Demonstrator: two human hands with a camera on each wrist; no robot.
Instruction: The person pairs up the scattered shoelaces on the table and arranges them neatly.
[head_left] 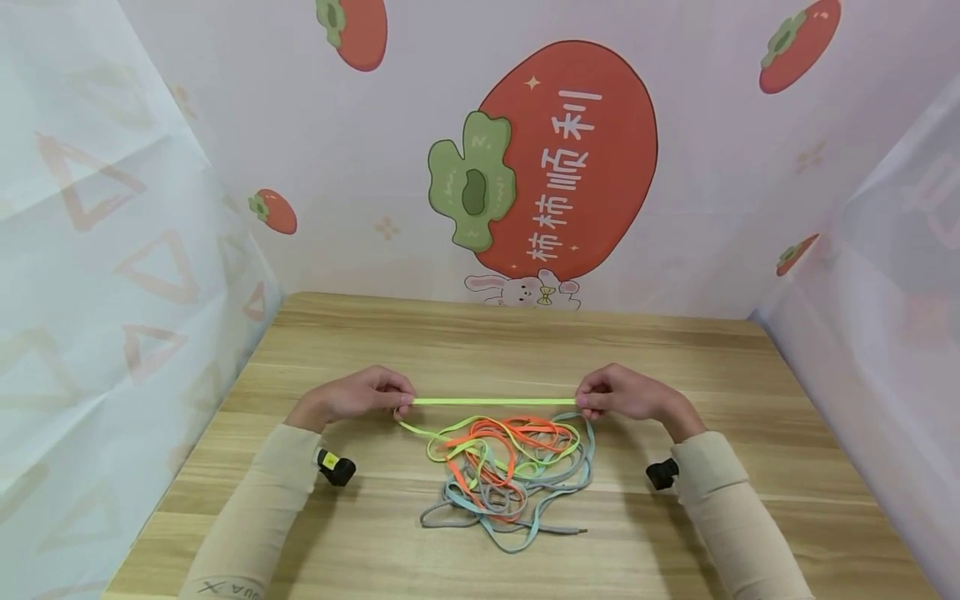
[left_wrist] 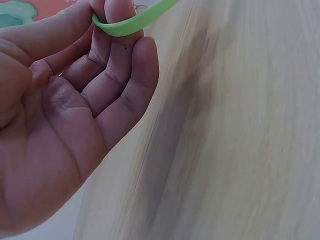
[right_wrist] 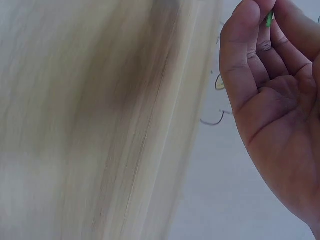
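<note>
A flat yellow-green shoelace point(head_left: 495, 402) is stretched straight between both hands above the table. My left hand point(head_left: 363, 393) pinches it between thumb and fingers; in the left wrist view the lace point(left_wrist: 132, 25) bends over the fingers. From there its slack drops into a tangled pile. At the other side my right hand point(head_left: 626, 393) pinches the lace, and a short green tip point(right_wrist: 269, 19) pokes out between thumb and fingers in the right wrist view. Below the taut stretch lie an orange lace point(head_left: 459, 475), a light blue lace point(head_left: 536, 525) and a grey lace point(head_left: 448, 524), looped through one another.
The pile lies on a wood-grain table point(head_left: 600, 558). Behind stands a white backdrop point(head_left: 360, 150) printed with red persimmons, and white sheets point(head_left: 90, 250) hang along both sides. Black wrist cameras point(head_left: 337, 468) sit at both sleeve cuffs.
</note>
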